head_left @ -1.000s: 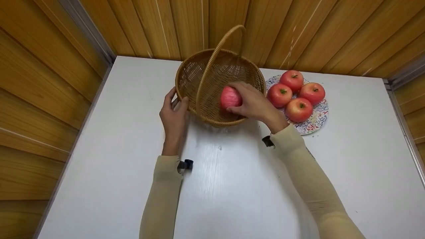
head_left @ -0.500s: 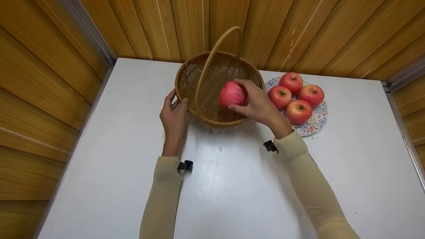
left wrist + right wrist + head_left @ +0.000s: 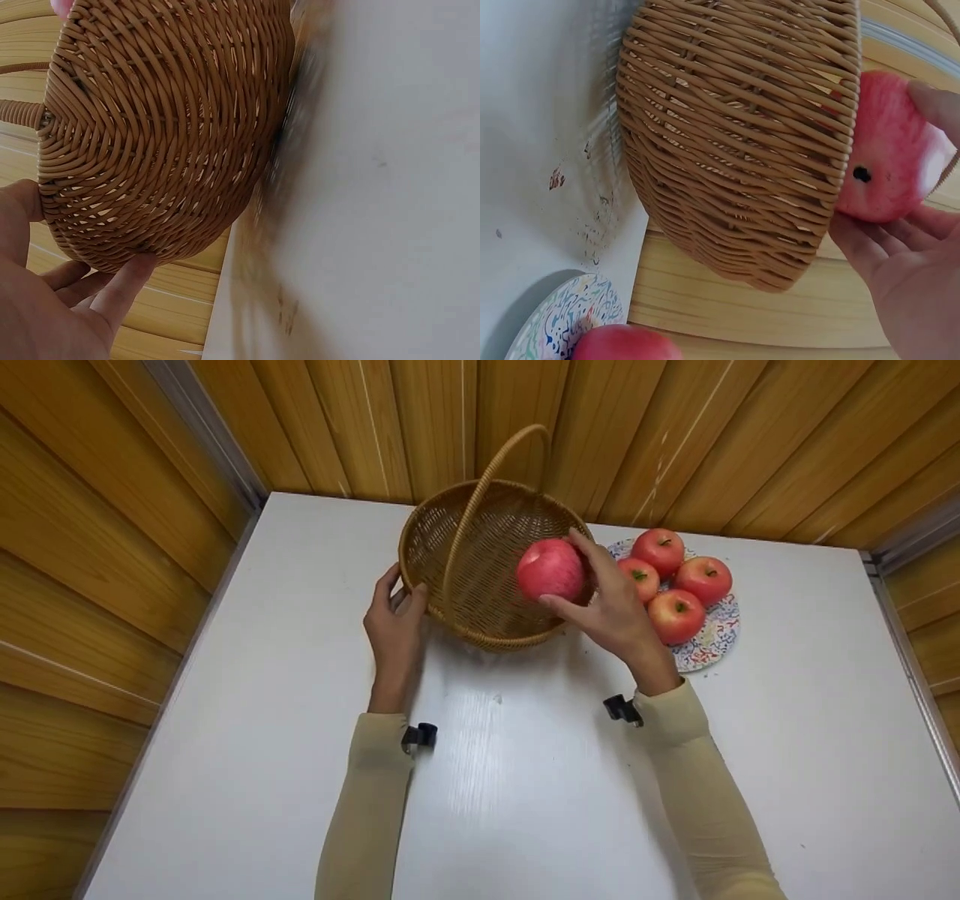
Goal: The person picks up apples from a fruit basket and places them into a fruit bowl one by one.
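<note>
A brown wicker basket (image 3: 480,592) with a tall arched handle stands near the back of the table. At its left side, my left hand (image 3: 394,626) holds the rim, thumb on top and fingers against the outer wall, as the left wrist view also shows. My right hand (image 3: 619,604) grips a red apple (image 3: 551,570) over the basket's right part, between thumb and fingers. In the right wrist view, the apple (image 3: 889,150) is at rim level, with a small dark hole on its underside. The basket's interior under the apple is partly hidden.
Right of the basket, a round, colourfully patterned plate (image 3: 716,637) bears several red apples (image 3: 677,616). The right forearm passes close to the plate's front edge. A wood-panelled wall (image 3: 330,427) rises behind the white table (image 3: 487,780).
My right hand has raised the apple from low inside the basket and shifted it right, toward the rim nearest the plate. The left hand stays on the basket.
</note>
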Action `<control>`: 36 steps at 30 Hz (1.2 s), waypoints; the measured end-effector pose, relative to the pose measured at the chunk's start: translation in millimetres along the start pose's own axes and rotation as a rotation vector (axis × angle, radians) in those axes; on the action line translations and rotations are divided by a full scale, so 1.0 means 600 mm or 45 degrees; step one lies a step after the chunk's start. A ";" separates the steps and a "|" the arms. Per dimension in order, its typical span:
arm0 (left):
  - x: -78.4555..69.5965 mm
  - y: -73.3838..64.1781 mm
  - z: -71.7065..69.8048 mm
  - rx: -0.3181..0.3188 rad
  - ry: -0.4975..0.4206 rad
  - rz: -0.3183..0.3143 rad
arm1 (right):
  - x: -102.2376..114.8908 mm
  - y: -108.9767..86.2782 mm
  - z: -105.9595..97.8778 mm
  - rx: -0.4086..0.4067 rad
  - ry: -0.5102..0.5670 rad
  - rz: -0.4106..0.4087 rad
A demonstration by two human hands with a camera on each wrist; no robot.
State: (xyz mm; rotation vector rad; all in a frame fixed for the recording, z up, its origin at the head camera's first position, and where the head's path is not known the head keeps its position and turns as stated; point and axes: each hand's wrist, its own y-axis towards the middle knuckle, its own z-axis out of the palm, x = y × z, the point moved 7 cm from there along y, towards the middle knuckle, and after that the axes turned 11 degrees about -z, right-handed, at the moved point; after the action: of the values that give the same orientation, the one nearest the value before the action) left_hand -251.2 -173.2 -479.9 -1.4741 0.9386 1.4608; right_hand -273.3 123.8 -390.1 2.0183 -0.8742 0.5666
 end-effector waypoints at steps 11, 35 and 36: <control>0.000 0.003 0.000 -0.006 -0.011 0.014 | -0.025 -0.055 -0.048 -0.254 -0.089 0.152; 0.002 -0.001 -0.001 -0.010 -0.017 0.026 | -0.080 -0.154 -0.177 -0.698 -0.007 0.450; 0.001 -0.001 0.000 -0.009 -0.017 0.025 | -0.081 -0.157 -0.183 -0.719 0.002 0.454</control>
State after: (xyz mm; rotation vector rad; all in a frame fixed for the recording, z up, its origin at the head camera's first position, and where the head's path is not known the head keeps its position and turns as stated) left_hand -250.9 -172.9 -480.6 -1.4622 0.9428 1.4879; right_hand -241.9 271.5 -411.9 1.3622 -1.2451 0.4468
